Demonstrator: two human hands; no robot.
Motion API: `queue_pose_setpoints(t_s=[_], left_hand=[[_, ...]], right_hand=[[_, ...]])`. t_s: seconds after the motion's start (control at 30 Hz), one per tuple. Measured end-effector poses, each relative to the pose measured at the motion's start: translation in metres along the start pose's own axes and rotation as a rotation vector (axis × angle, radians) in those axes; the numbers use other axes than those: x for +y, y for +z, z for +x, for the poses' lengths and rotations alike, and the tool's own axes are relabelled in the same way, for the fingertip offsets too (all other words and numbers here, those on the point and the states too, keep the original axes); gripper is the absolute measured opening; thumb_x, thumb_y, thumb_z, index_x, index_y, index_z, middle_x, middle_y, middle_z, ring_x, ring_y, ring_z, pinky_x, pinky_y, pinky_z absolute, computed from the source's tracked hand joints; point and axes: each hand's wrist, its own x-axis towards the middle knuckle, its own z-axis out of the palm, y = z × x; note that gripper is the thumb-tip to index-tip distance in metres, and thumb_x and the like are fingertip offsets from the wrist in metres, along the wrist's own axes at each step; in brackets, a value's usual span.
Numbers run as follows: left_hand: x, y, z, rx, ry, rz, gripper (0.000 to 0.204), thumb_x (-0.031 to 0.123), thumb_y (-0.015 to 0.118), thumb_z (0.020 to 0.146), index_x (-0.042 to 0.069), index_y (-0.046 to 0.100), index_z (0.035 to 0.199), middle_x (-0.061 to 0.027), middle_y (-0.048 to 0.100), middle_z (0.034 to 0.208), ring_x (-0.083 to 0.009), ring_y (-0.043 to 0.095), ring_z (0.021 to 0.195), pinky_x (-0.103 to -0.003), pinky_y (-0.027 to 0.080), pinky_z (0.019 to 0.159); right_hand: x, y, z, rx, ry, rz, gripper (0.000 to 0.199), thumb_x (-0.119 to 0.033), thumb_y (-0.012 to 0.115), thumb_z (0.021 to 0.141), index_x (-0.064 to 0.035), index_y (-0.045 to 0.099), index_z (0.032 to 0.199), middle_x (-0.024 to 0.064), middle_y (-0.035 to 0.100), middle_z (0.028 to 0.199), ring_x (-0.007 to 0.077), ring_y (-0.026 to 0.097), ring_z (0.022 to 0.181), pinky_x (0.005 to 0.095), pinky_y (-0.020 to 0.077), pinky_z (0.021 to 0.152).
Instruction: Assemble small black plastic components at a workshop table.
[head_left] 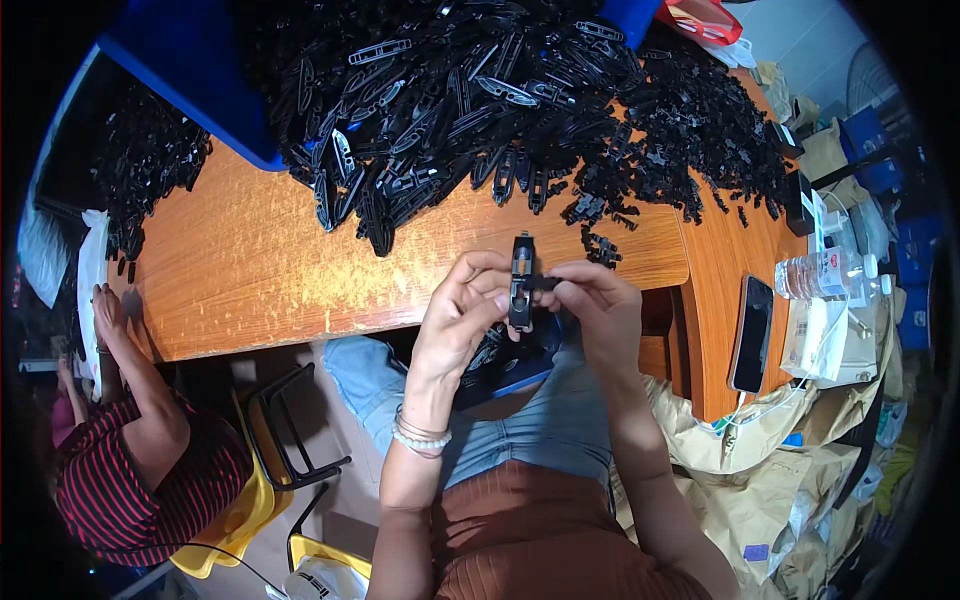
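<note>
My left hand (464,312) is closed on a long black plastic part (521,262) with cut-out slots, held upright over the table's near edge. From the other side my right hand (598,305) pinches a small dark piece (543,284) against the middle of that part. The fingers partly cover the small piece, so its exact shape is hidden. Beyond my hands lies a big heap of similar long black parts (440,120). To its right spreads a pile of small black clips (690,130), with a few loose ones (600,248) nearest my right hand.
A blue bin (190,75) tips over the heap. On the right stand a phone (752,335) with a cable and a plastic bottle (825,275). A co-worker in a striped shirt (150,480) sits at the left beside a black-framed chair (290,425). Brown paper bags (740,510) lie lower right.
</note>
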Motion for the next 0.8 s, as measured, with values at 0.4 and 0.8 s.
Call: queue_pose_setpoints(t_s=[0.4, 0.8], left_hand=[[0.017, 0.018, -0.030, 0.034, 0.001, 0.429, 0.029, -0.007, 0.058, 0.084, -0.008, 0.054, 0.112, -0.0095, 0.065, 0.079, -0.0118, 0.064, 0.069, -0.021, 0.053, 0.065], [0.007, 0.017, -0.029, 0.147, 0.065, 0.458, 0.018, -0.007, 0.061, 0.081, -0.005, 0.060, 0.098, -0.0058, 0.062, 0.081, -0.0100, 0.064, 0.068, -0.018, 0.051, 0.061]], right_hand=[[-0.005, 0.008, -0.021, 0.020, -0.372, -0.523, 0.015, 0.009, 0.064, 0.075, 0.0029, 0.067, 0.088, 0.0060, 0.053, 0.090, 0.0139, 0.051, 0.086, 0.0238, 0.0400, 0.075], [-0.008, 0.005, -0.026, -0.122, -0.020, -0.391, 0.026, 0.006, 0.063, 0.078, 0.0026, 0.063, 0.103, 0.0069, 0.055, 0.092, 0.0130, 0.056, 0.081, 0.0244, 0.0442, 0.073]])
